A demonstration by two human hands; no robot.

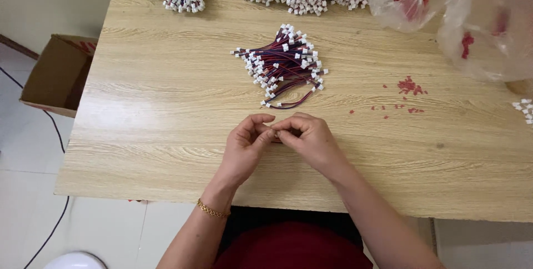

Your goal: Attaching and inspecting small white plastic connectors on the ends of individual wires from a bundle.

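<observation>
Wood-grain bench [166, 136]: left hand [244, 147] and right hand [311, 141] meet, each fingertip grip pinching 1 small wire lead [276, 136] — near the connector-wire pile [283, 63]; steady, close-in pinching suits it.

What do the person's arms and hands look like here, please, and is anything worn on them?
Both forearms are bare, with no sleeves, gloves or watch in view. The left hand has a thin gold chain bracelet at its wrist. The right hand and its wrist carry nothing visible. Whether any rings are worn cannot be told.
</observation>
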